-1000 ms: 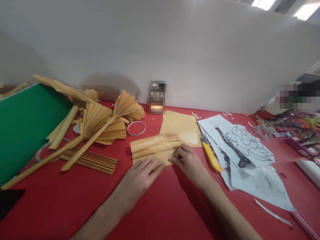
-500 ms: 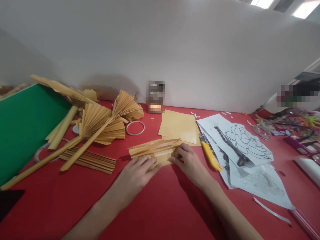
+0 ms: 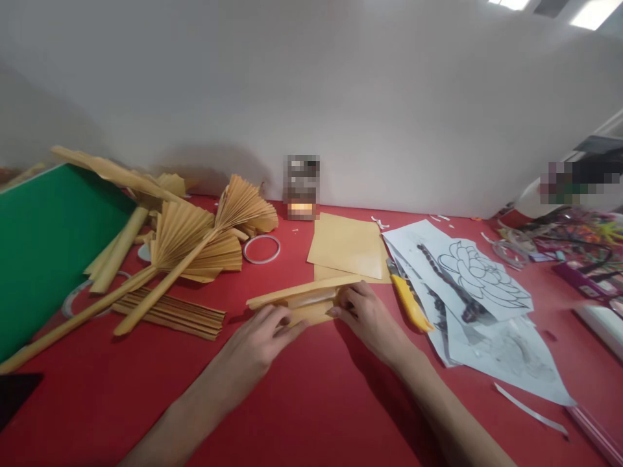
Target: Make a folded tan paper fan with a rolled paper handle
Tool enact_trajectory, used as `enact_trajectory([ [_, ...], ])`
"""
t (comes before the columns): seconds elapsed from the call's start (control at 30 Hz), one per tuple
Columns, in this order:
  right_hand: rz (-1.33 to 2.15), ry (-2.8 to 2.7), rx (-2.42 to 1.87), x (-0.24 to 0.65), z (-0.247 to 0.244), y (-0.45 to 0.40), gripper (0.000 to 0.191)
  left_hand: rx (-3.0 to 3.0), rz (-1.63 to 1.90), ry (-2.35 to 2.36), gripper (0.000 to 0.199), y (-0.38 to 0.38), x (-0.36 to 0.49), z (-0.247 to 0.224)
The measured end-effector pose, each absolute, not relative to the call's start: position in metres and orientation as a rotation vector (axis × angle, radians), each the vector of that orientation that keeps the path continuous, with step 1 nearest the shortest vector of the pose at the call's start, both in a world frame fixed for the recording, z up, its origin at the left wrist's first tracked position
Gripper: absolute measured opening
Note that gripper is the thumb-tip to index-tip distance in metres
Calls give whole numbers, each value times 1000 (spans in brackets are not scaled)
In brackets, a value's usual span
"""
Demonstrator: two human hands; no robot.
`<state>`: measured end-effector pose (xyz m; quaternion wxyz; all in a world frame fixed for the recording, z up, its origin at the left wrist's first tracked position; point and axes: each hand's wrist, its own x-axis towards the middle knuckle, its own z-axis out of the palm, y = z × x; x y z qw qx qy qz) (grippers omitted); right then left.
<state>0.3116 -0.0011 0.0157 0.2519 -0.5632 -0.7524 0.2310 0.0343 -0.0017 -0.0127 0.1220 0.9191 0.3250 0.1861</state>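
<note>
A tan sheet of pleated paper (image 3: 302, 297) lies on the red table (image 3: 311, 402) in front of me, its folds gathered into a narrow strip. My left hand (image 3: 260, 340) pinches its near left part. My right hand (image 3: 367, 318) presses and pinches its right end. Flat tan sheets (image 3: 348, 246) lie just behind the strip.
Finished tan paper fans on sticks (image 3: 195, 240) and a folded strip (image 3: 170, 312) lie at the left by a green board (image 3: 43, 246). A tape ring (image 3: 261, 249) sits behind. A yellow utility knife (image 3: 409, 301) and flower drawings (image 3: 477, 279) lie at the right.
The pleated paper has been gathered from a wider spread into a narrow strip. Both hands stayed on it, fingers closing in toward the pleats.
</note>
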Motion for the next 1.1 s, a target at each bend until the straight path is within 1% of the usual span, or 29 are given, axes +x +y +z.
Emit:
enact_trajectory([
  [0.17, 624, -2048, -1493, 312, 15, -1, 23, 2453, 601, 1104, 40, -4, 34, -7],
  [0.23, 621, -2048, -1498, 312, 16, -1, 26, 2287, 581, 1212, 28, -4, 33, -1],
  [0.3, 620, -2045, -1501, 312, 16, -2, 27, 2135, 545, 1307, 21, -4, 29, 6],
  [0.47, 619, -2042, -1499, 311, 18, -3, 26, 2006, 487, 1378, 19, -2, 18, 17],
  [0.67, 592, -2059, -1487, 312, 13, -1, 18, 1950, 414, 1426, 23, -1, 21, 22],
  [0.8, 571, -2058, -1488, 313, 11, -1, 24, 1961, 451, 1415, 25, -2, 24, 20],
  [0.9, 571, -2059, -1476, 313, 11, -2, 25, 1974, 466, 1411, 26, -2, 24, 18],
  [1.1, 630, -2014, -1495, 313, 12, -3, 27, 2006, 383, 1403, 30, -2, 24, 19],
])
